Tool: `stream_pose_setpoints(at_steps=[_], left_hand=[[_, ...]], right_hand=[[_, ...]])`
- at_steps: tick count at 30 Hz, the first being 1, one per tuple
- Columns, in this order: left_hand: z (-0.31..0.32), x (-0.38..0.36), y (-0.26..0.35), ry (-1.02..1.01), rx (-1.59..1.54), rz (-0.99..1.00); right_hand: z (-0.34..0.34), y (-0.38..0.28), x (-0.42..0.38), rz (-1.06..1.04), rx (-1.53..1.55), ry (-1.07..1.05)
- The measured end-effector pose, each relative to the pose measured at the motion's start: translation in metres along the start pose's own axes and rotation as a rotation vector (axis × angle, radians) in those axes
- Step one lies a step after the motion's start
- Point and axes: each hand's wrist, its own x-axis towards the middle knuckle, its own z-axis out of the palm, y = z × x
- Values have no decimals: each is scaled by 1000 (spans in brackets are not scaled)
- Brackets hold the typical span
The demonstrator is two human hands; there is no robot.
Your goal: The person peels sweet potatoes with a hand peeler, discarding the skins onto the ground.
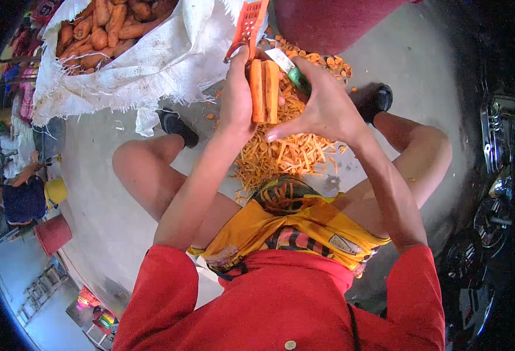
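Peeled carrots (258, 92), trimmed flat at the near end, lie side by side in my left hand (238, 99), its fingers closed round them. My right hand (332, 108) grips a knife by its green handle (298, 80), the pale blade (279, 60) pointing away behind the carrots. The right thumb reaches out near their lower ends. Just past my left fingertips, an orange plastic piece with holes (249, 28) stands out. Under both hands, a heap of carrot peelings (289, 149) covers the floor between my legs.
A white woven sack (170, 50) lies open at the upper left, full of unpeeled carrots (114, 26). Beyond the heap stands a large dark red tub (327, 23), with carrot ends (330, 61) scattered by its base. Another person (23, 199) is at the far left, near a yellow bucket (56, 192).
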Motion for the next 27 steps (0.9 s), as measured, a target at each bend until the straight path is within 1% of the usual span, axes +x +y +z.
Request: stream_pose_setpoints(at_steps=[2, 5, 6, 8, 12, 14, 17, 18, 20, 21, 24, 26, 27], left_hand=[[0, 0, -1, -24, -5, -8], [6, -2, 4, 30, -89, -29], [7, -2, 4, 45, -77, -31], [8, 0, 4, 57, -65, -33], [5, 4, 0, 50, -86, -18], [5, 4, -1, 57, -105, -6], [8, 2, 2, 56, -153, -27], [9, 2, 1, 88, -196, -23], [9, 2, 0, 121, -241, -19], [6, 1, -1, 111, -255, -33], [-2, 5, -6, 88, -293, -55], [-9, 7, -10, 78, -318, -61], [-10, 7, -12, 83, -314, -52]], right_hand=[[1, -2, 1, 15, -85, 19], [4, -1, 0, 3, -122, 30], [4, -2, 0, 3, -122, 30], [3, -6, 1, 67, -46, -9], [4, -7, 0, 90, -54, -17], [3, -9, 1, 145, -27, -45], [3, -12, 2, 152, 3, -57], [6, -8, 2, 153, 3, -59], [14, 3, 1, 58, -31, -6], [15, 2, 2, 59, -31, -7], [16, -3, 2, 90, -41, -45], [14, -9, 3, 164, -62, -123], [16, -6, 2, 162, -61, -126]])
